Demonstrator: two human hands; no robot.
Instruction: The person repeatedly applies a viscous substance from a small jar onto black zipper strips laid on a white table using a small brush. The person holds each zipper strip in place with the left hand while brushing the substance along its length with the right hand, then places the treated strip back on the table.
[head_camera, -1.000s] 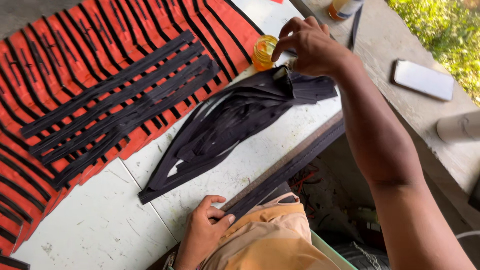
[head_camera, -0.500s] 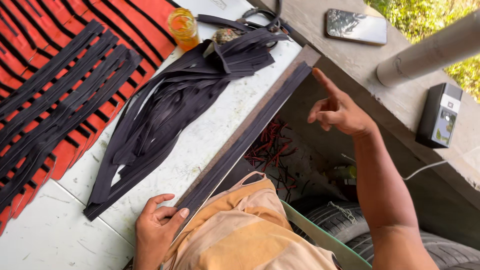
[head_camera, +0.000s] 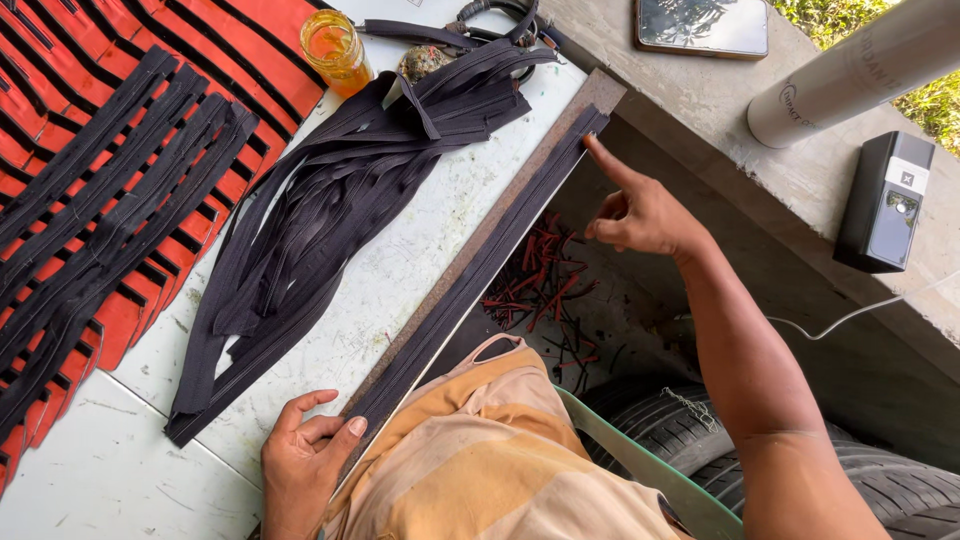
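Black strip (head_camera: 470, 280): a long, narrow, dark band that is lying flat along the worktable's front edge, running diagonally from near the lower middle of the view up to the table's far corner.
Strip's far end: it is sitting at the corner of the table, with the right hand (head_camera: 640, 212) pointing its index fingertip right at it.
Strip's near end: it is resting under the thumb and fingers of the left hand (head_camera: 305, 455), which is pressing it against the table.
Strip's state: it is lying straight and taut-looking, not bunched or folded, beside a rusty brown edge rail.
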